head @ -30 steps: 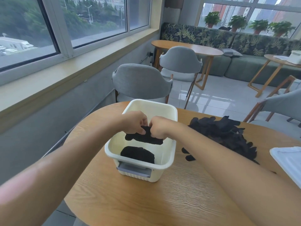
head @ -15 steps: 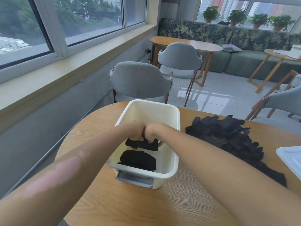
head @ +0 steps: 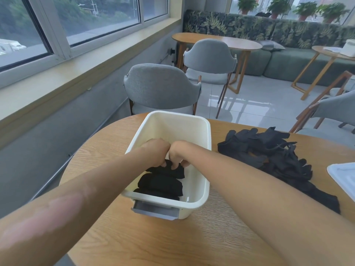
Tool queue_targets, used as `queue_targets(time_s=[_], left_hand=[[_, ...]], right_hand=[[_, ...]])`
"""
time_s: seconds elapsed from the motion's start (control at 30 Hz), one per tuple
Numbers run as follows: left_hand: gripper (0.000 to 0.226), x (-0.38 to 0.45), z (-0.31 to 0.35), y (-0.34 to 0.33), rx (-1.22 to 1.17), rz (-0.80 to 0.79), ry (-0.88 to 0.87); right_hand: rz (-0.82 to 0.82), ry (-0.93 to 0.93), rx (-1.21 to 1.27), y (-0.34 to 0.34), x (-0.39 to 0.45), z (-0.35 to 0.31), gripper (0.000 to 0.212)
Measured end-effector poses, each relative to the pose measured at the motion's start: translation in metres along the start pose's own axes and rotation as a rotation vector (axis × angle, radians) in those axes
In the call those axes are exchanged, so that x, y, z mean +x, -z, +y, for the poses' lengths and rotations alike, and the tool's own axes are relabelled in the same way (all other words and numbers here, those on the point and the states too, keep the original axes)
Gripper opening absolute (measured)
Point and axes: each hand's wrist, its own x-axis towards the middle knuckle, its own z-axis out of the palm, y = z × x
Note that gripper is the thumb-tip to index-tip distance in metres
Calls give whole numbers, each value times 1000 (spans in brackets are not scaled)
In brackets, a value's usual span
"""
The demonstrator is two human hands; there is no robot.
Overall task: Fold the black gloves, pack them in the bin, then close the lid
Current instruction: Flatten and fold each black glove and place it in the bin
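A white bin (head: 201, 201) stands on the round wooden table (head: 172, 242), with a grey latch on its near wall. Both hands reach down inside it. My left hand (head: 156, 150) and my right hand (head: 177, 153) sit side by side, fingers curled, pinching a folded black glove (head: 169, 170) low in the bin. It lies just behind another folded black glove (head: 160, 184) on the bin floor. A heap of loose black gloves (head: 269, 156) lies on the table to the right of the bin.
The white lid (head: 343, 177) lies at the table's right edge. A grey chair (head: 161, 87) stands right behind the bin, with another grey chair, a second table and a green sofa beyond. A window sill runs along the left.
Both hands have gone down from above the rim into the bin, carrying the folded glove down beside the one lying there.
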Motion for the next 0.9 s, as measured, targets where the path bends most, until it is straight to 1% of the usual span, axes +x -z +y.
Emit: queue_targets(time_s=[0.07, 0.1, 0.13, 0.2, 0.23, 0.3, 0.37, 0.47, 0.57, 0.67, 0.77, 0.9], left_hand=[[37, 1, 1, -2, 14, -58, 32], [38, 1, 1, -4, 14, -78, 36], [39, 2, 0, -5, 9, -91, 39], [38, 3, -1, -7, -5, -102, 45], [36, 3, -1, -6, -7, -103, 49], [32, 1, -1, -3, -1, -110, 55], [29, -2, -1, 4, 15, -103, 50], [26, -11, 1, 21, 16, -38, 37], [35, -21, 6, 43, 24, 14, 18], [42, -39, 15, 68, 34, 53, 3], [42, -58, 31, 89, 7, 142, -29], [37, -77, 64, 105, -78, 249, -94]], right_hand=[[-122, -77, 91, -4, 7, 2, 18], [-128, -84, 183, -6, 8, 3, 18], [-83, -48, 278, -7, 6, 5, 23], [69, 55, 437, -9, 0, 8, 31], [86, 68, 445, -7, -2, 9, 34], [-2, 43, 324, -3, -3, 10, 39], [-1, 24, 315, 5, -10, 13, 40], [86, 63, 503, 19, -26, 27, 42], [104, 109, 659, 32, -41, 39, 39], [173, 119, 734, 46, -56, 51, 33], [272, 136, 777, 53, -77, 68, 26], [381, 128, 784, 54, -98, 99, 21]])
